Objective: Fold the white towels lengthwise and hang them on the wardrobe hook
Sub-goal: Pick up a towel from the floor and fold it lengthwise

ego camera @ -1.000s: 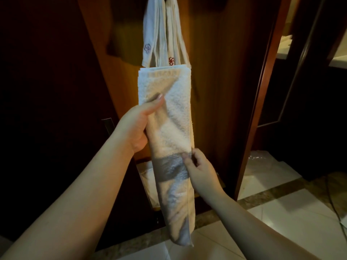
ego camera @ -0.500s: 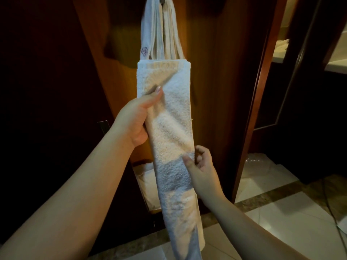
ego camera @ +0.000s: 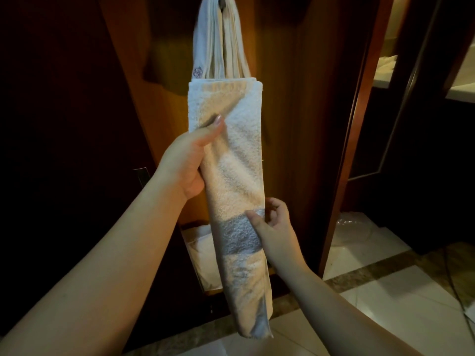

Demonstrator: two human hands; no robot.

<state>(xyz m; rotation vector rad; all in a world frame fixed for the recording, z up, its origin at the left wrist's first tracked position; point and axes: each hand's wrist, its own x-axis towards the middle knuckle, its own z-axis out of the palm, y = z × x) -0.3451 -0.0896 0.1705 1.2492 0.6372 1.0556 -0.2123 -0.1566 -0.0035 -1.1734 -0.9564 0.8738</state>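
The folded towel point(ego camera: 232, 176) is gripped by the left hand point(ego camera: 185, 165) and pinched by the right hand point(ego camera: 272, 232). The fold could be lost if either grip is loosened.

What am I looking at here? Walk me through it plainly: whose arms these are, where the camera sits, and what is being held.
No machine here: the arms belong to a person wearing a camera on the head, so the single view looks forward and down along them. The left hand has its grip on the upper part of a folded white towel, thumb across the front. The right hand pinches the towel's right edge lower down. The towel is folded into a long narrow strip and hangs down toward the tiled floor. Behind it, other white cloths already hang from a hook on the wooden wardrobe.
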